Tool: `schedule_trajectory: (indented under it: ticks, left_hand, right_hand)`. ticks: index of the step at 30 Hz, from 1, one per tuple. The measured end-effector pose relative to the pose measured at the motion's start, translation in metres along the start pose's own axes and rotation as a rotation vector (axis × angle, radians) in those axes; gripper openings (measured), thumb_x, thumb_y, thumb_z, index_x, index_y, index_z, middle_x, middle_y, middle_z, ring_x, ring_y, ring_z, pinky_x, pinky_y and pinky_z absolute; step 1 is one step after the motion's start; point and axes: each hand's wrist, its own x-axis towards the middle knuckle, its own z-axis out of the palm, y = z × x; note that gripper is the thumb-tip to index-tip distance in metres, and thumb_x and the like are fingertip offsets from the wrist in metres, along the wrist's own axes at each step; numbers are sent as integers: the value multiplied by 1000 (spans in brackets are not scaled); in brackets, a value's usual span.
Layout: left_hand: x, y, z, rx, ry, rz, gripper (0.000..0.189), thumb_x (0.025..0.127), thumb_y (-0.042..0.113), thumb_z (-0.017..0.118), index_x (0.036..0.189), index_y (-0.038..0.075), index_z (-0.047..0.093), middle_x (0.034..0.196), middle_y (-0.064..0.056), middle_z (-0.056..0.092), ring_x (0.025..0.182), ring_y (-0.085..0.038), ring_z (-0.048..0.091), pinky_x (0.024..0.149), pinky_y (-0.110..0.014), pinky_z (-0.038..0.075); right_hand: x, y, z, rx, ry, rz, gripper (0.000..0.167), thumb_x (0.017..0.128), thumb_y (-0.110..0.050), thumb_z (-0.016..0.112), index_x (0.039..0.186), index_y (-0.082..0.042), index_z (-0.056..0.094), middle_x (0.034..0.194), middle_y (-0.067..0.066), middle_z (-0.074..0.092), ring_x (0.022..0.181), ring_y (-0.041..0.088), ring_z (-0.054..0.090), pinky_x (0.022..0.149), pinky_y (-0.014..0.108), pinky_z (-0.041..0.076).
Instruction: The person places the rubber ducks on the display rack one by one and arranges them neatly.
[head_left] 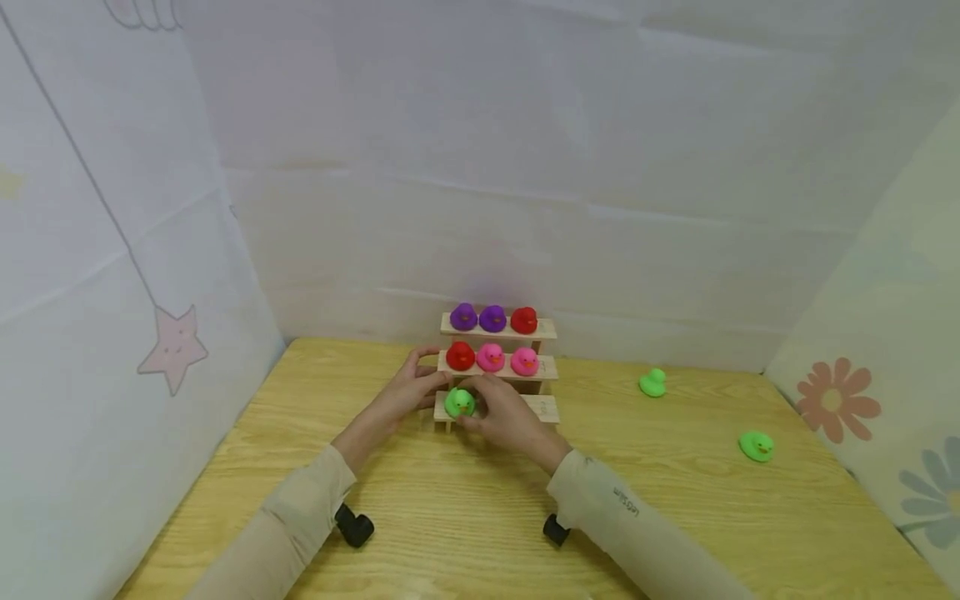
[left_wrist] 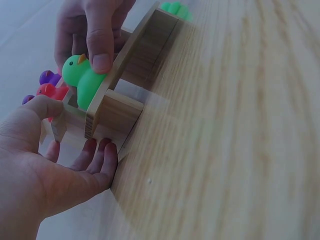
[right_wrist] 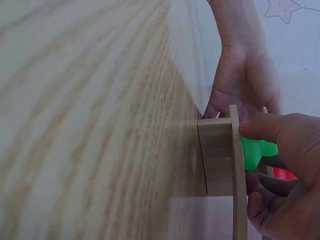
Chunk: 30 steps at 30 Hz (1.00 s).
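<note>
My right hand [head_left: 512, 418] pinches a green rubber duck [head_left: 459, 403] at the left end of the lowest tier of a small wooden stepped stand [head_left: 549, 408]. In the right wrist view, its thumb lies along the near side of the duck [right_wrist: 252, 152]. Steadying the stand's left end is my left hand [head_left: 405, 390], its thumb over the middle tier and its other fingers below, as the left wrist view shows. On the middle tier sit a red duck [head_left: 461, 357] and two pink ducks [head_left: 491, 357]. Two purple ducks [head_left: 463, 317] and a red duck [head_left: 524, 320] top the highest tier.
Two more green ducks lie on the wooden table [head_left: 450, 517] to the right, one farther back [head_left: 653, 383] and another nearer the right edge [head_left: 756, 447]. Pale printed cloth [head_left: 525, 200] hangs behind the stand and along both sides.
</note>
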Motion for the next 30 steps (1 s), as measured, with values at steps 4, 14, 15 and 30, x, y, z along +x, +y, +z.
schedule_trajectory:
  ticks: [4,14,15,30]
  left_hand:
    - [0,-1,-1,0,3,-6,81,97,32,73,158,18,22,141,-21,47,120,-33,60,99,-46,51]
    - [0,0,1,15,-13,0,80,97,32,72,158,18,22,141,-22,46,121,-35,59,100,-46,51]
    - [0,0,1,14,-14,0,80,97,32,72,158,18,22,142,-22,46,122,-35,58,100,-46,50]
    - [1,0,-1,32,-9,-5,77,98,30,71,158,18,22,144,-24,41,124,-39,56,101,-48,49]
  right_hand:
    - [-1,-1,3,3,20,7,48,89,-24,83,131,-13,63,118,-4,61,96,20,58,82,27,51]
    - [-7,1,1,35,45,23,49,89,-26,83,132,-14,62,116,-5,62,96,22,60,82,30,53]
    - [-9,1,-1,50,46,30,48,89,-26,82,131,-14,62,115,-5,63,95,22,61,81,30,54]
    - [-55,24,-40,78,57,42,37,95,-13,74,129,-3,61,115,12,64,97,23,63,82,38,56]
